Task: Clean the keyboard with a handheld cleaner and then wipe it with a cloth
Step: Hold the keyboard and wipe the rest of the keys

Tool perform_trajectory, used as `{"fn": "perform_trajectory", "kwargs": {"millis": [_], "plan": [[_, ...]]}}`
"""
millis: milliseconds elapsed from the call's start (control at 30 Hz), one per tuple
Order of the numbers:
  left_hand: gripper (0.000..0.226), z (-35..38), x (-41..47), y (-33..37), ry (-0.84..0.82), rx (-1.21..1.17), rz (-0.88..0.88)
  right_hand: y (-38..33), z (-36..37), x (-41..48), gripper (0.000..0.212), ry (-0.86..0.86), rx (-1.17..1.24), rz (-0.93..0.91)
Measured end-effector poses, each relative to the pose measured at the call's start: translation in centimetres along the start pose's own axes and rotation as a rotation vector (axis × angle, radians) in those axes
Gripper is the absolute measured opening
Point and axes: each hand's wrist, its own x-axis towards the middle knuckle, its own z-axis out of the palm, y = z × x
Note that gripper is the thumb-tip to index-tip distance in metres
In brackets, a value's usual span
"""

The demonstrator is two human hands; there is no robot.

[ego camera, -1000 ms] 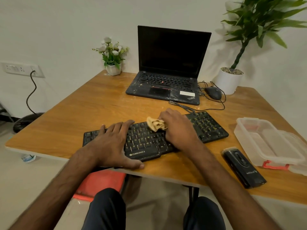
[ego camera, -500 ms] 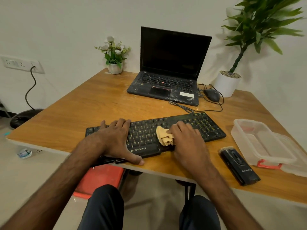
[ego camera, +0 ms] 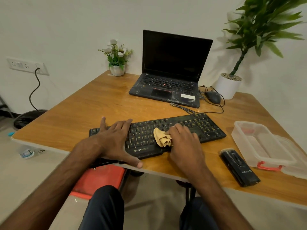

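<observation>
My left hand (ego camera: pixel 114 138) lies flat, fingers straight, on the keyboard (ego camera: pixel 206 127). Right hand (ego camera: pixel 182 141): grip bunched round the tan cloth (ego camera: pixel 160 136) on the keys. Handheld cleaner (ego camera: pixel 239 166) lies on the table (ego camera: pixel 93 103).

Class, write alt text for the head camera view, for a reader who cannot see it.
A person's right hand holds a tan cloth on a black keyboard, while the left hand lies flat on its left end. On the wooden table, a cleaner and a clear box lie to the right, an open laptop behind.
</observation>
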Motion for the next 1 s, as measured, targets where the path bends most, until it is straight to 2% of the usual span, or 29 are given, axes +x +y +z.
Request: {"fn": "perform_trajectory", "kwargs": {"millis": [200, 300, 400, 467, 567, 633, 700, 800, 933, 1000], "plan": [[0.155, 1.7, -4.1, -5.2, 0.035, -0.205, -0.050, 0.5, 1.0, -0.4, 0.048, 0.097, -0.017, 0.037], [0.147, 3.1, -4.8, -6.0, 0.185, -0.307, 0.028, 0.4, 1.8, -0.6, 0.047, 0.157, -0.069, 0.031], [0.140, 4.3, -4.5, -6.0, 0.322, -0.446, 0.105, -0.9, 2.5, -1.3, 0.043, 0.256, -0.026, -0.041], [0.140, 4.5, -4.4, -5.8, 0.347, -0.543, 0.129, -3.6, 2.9, -2.2, 0.033, 0.285, 0.055, -0.107], [0.142, 4.8, -4.3, -5.8, 0.361, -0.532, 0.148, -8.3, 3.7, -3.7, 0.030, 0.217, 0.091, -0.278], [0.144, 4.8, -4.4, -5.9, 0.361, -0.520, 0.140, -9.2, 3.5, -3.7, 0.031, 0.164, 0.056, -0.310], [0.144, 4.8, -4.4, -6.2, 0.357, -0.513, 0.118, -6.9, 2.9, -3.0, 0.031, 0.161, 0.004, -0.215], [0.142, 5.0, -4.3, -6.0, 0.364, -0.509, 0.131, -2.3, 0.9, -2.2, 0.041, 0.062, -0.061, 0.036], [0.137, 4.8, -4.1, -5.8, 0.388, -0.608, 0.165, -1.6, 1.4, -2.0, 0.045, 0.050, -0.062, 0.096], [0.135, 4.4, -4.2, -6.0, 0.395, -0.616, 0.188, -1.7, 2.5, -2.2, 0.046, 0.105, -0.017, 0.114]]}}
